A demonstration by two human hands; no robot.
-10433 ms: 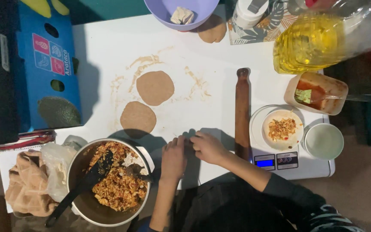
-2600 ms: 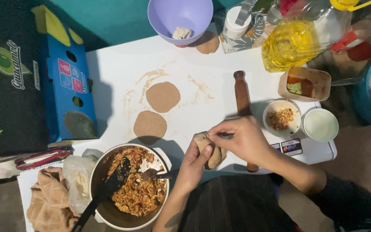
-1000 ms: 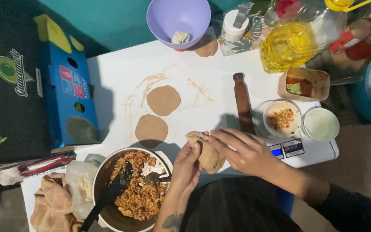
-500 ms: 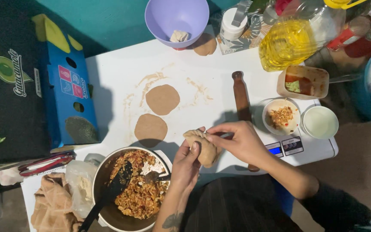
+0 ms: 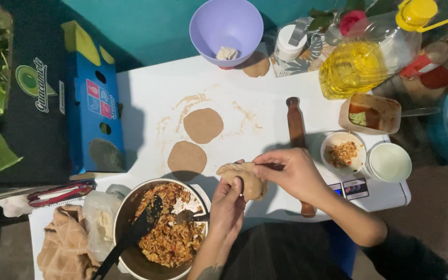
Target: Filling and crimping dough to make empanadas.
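Above the counter, both hands, left hand and right hand, grip a filled dough pocket. Two flat dough rounds lie unfilled; filling remains in the pot.

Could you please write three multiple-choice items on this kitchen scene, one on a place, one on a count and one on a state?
1. Where does the wooden rolling pin lie?
A. inside the lilac bowl
B. on the white table, beside the small dish of filling
C. in the pan

2. How many flat dough rounds lie on the white table?
A. two
B. four
C. none

3. How is the dough piece in the hands?
A. flat on the table
B. folded up and held between both hands
C. dropped in the pan

Answers:
1 B: the pin lies on the table left of the small dish.
2 A: one dough round and a second below it.
3 B: the left hand and right hand grip it above the table.
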